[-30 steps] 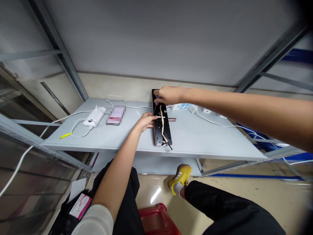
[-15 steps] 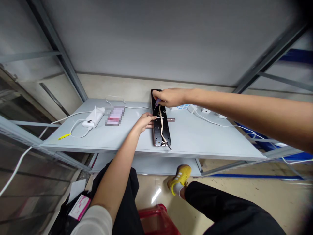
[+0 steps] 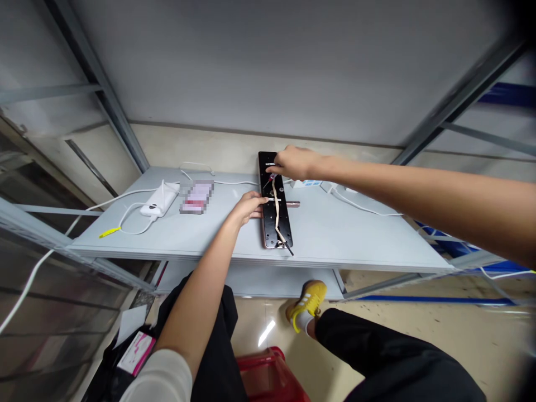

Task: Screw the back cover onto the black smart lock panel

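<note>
On the grey shelf point(image 3: 355, 240), mid-span: black panel point(image 3: 269, 216), pale cable point(image 3: 277, 209) along it. Left hand point(image 3: 249, 209): grip closed on panel's left edge, unchanged. Right hand point(image 3: 294, 162): grip closed around slim tool point(image 3: 272, 177) over panel's upper half; shifted rightward since one second ago, exposing white label point(image 3: 271, 164).
</note>
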Tool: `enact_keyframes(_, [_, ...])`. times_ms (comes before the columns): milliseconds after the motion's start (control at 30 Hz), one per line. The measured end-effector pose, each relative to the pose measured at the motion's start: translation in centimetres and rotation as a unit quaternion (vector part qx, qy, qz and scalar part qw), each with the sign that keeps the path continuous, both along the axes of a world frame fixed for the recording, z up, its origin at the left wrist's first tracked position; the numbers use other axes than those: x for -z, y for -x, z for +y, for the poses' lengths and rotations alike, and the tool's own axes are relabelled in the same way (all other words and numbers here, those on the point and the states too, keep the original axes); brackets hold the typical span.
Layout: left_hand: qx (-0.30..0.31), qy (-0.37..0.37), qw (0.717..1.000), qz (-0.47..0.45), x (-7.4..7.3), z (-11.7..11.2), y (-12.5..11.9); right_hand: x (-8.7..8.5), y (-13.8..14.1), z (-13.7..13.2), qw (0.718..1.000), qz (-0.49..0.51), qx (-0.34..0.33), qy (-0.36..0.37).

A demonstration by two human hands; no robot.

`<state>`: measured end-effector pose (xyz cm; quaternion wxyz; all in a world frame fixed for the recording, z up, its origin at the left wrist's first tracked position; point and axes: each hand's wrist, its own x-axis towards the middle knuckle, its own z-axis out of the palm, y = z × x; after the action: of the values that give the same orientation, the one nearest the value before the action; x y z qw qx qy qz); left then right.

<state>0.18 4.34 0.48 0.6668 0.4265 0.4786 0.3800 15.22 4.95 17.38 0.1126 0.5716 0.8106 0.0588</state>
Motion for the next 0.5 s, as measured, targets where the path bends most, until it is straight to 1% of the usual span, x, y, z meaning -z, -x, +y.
enact_keyframes(67, [0.000,0.000,1.000,-0.001,-0.1,0.0,0.0,0.1,-0.3,-0.3,0.999,-0.029,-0.005,-0.029])
enact_keyframes(167, [0.000,0.000,1.000,0.000,-0.2,-0.1,0.0,0.1,-0.8,-0.4,0.998,-0.031,-0.033,-0.034])
enact_keyframes(267, [0.000,0.002,1.000,0.002,-0.3,-0.2,0.0,-0.1,-1.1,0.1,0.996,0.001,-0.087,-0.002])
enact_keyframes(367, [-0.001,0.004,1.000,0.004,-0.4,-0.2,0.0,-0.3,-1.2,0.9,0.988,0.036,-0.144,0.037])
enact_keyframes(433, [-0.002,0.004,1.000,0.003,-0.5,-0.3,0.0,-0.3,-1.0,1.1,0.985,0.054,-0.156,0.047])
enact_keyframes(500, [-0.001,0.004,1.000,0.002,-0.4,-0.4,0.0,-0.3,-0.5,1.2,0.986,0.067,-0.144,0.053])
